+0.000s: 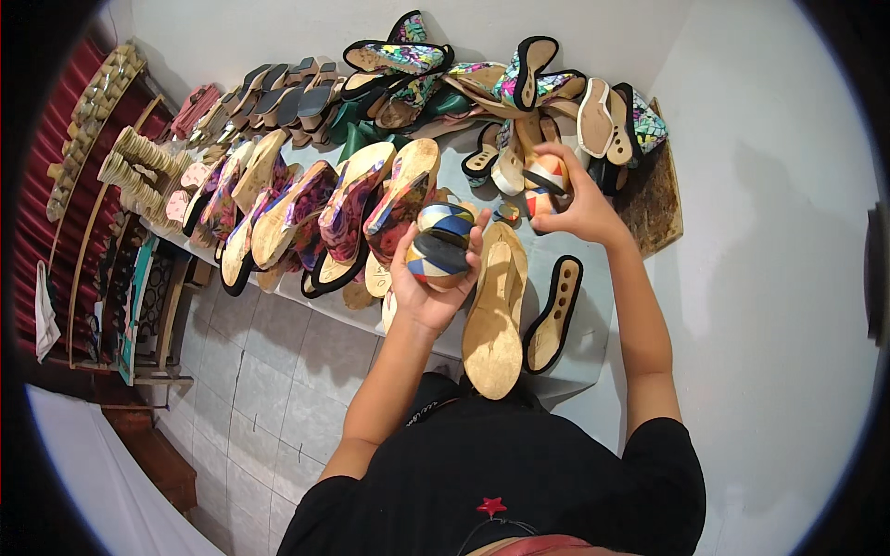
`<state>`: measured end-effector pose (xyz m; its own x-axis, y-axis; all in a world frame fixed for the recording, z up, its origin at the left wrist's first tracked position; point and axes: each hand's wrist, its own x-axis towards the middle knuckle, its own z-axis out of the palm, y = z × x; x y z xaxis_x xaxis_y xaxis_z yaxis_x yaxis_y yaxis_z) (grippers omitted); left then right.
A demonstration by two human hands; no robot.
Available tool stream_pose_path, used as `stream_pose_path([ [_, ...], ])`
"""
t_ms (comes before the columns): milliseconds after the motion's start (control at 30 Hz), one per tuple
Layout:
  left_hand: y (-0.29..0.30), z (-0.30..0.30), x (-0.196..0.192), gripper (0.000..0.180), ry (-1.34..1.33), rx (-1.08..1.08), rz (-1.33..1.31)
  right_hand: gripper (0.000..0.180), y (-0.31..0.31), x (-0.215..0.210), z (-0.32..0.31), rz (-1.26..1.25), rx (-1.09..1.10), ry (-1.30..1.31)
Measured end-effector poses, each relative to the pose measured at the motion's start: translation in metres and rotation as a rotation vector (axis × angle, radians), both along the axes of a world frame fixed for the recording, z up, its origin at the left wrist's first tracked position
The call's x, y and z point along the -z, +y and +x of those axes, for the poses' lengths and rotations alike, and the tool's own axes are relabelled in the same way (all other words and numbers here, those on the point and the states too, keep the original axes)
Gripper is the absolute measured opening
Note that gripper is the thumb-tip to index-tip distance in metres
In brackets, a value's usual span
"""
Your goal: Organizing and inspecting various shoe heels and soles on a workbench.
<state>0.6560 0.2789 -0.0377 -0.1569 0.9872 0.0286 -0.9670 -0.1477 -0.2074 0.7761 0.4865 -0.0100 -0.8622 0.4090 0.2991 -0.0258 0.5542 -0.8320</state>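
My left hand (pixel 429 304) is cupped palm up around a pair of rounded shoe pieces (pixel 439 256) with a blue, white and yellow geometric pattern and dark faces. In my right hand (pixel 593 211), fingers and thumb grip a similar pair of patterned pieces (pixel 543 202) in red, white and blue. Both pairs are held above the table, apart from each other. Between and below the hands lies a long tan wooden shoe sole (pixel 497 324). Beside it, to the right, is a black-edged sole with a row of holes (pixel 554 313).
Floral wedge shoe bases (pixel 345 222) line the table's front left. Bright patterned wedges (pixel 519 79) are heaped behind my hands, with dark-topped soles (pixel 297 102) at the far left. A brown board (pixel 656 215) leans at the right near the white wall (pixel 760 278). Racks (pixel 139 315) stand left.
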Motion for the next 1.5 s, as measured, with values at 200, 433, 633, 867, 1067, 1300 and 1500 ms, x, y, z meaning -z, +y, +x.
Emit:
stream_pose_path([
  [200,-0.002,0.015,0.01,0.054,0.324,-0.05,-0.16,0.074,-0.076,-0.077,-0.015,0.381,-0.348,0.044],
  [433,-0.019,0.023,0.018,0.056,0.4,-0.047,-0.211,0.065,-0.113,-0.079,-0.013,0.445,-0.266,-0.292],
  [633,-0.031,0.027,0.015,0.059,0.24,0.038,-0.085,0.049,-0.129,-0.063,-0.017,0.525,-0.031,-0.024],
  [867,-0.024,0.018,0.023,0.05,0.158,0.073,0.03,0.037,-0.123,-0.046,-0.029,-0.093,0.046,0.508],
  [1067,-0.027,0.014,0.018,0.057,0.06,0.045,0.099,0.025,-0.045,-0.024,-0.026,-0.809,0.194,0.466],
  [1300,-0.035,0.012,0.013,0.053,0.005,-0.009,0.123,0.017,0.058,0.115,-0.03,-0.086,0.207,-0.686],
  [1500,-0.04,0.009,0.023,0.05,0.05,-0.099,0.128,0.072,0.053,0.183,-0.069,0.413,0.178,-1.014],
])
